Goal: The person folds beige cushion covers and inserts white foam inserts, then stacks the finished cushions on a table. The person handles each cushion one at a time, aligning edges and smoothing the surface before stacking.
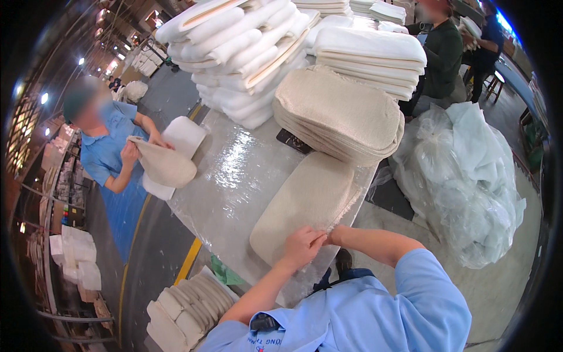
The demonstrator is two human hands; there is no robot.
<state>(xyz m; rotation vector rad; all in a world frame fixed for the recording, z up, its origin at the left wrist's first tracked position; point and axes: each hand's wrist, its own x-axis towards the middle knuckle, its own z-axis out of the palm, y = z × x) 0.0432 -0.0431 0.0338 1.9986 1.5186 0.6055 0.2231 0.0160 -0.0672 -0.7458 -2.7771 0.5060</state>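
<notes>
A beige fabric piece (305,202) with rounded ends lies flat on the plastic-covered table in front of me, its right edge frayed. My left hand (305,244) is closed in a pinch at the near right edge of this piece. Right beside it, almost touching, my right hand (335,235) grips the same edge; its fingertips are partly hidden. Just beyond the piece rises a stack of matching beige fabric pieces (340,111). A small dark object (293,141) sits at the stack's left side.
Tall piles of folded white batting (234,53) and white padding (369,56) stand at the table's far end. At left, a co-worker (111,135) holds another beige piece (167,165). Bagged clear plastic (463,182) fills the floor at right; stacked beige pieces (190,308) sit lower left.
</notes>
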